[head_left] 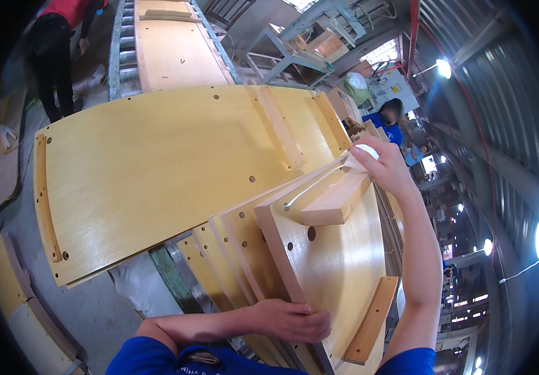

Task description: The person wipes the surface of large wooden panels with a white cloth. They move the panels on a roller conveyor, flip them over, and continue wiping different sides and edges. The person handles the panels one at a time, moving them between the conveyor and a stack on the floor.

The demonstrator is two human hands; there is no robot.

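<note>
Wooden panel (357, 250) tilted close to the person's body, one hand at its edge, another by its upper end.
The left hand (291, 320) lies across the edge, fingers lightly bent over the face; whether it grips cannot be told. Near it sits a curved wooden strip (372, 320); farther up the same face is a pale block (335, 201), and by its end the right hand (387, 167) pinches a white scrap (365, 152), paper or cloth. Should the left hand's hold be slack, the panel could slip against the neighbouring panels (247, 250) and scuff; hard pulling could tear the scrap. Beyond lies a broad yellow panel (157, 169), then a co-worker in blue (393, 133).
</note>
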